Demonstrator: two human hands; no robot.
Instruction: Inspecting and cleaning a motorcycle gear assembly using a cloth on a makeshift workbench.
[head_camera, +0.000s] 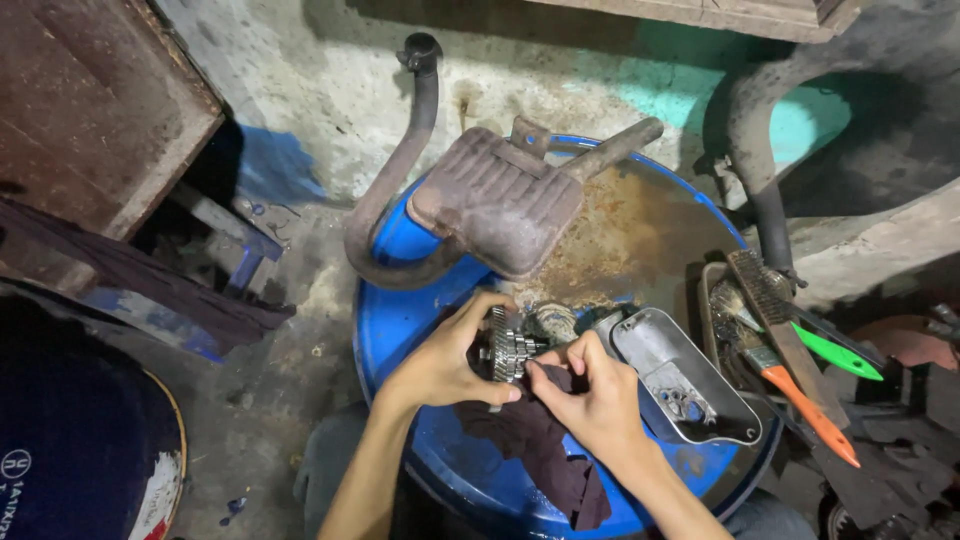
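Note:
My left hand (447, 362) grips a metal gear cluster on a shaft (508, 345) from the left side. My right hand (592, 395) presses a dark maroon rag (545, 455) against the gears from the right. Both hands work over the lid of a blue drum (420, 300). The rag hangs down from my right hand across the drum's near edge.
A rusty exhaust muffler with a bent pipe (495, 195) lies across the drum's far side. A grey metal cover (685, 375) holding small parts sits to the right. Brushes with green (835, 352) and orange (810, 405) handles lie in a tray at right. A wooden box (90, 100) stands upper left.

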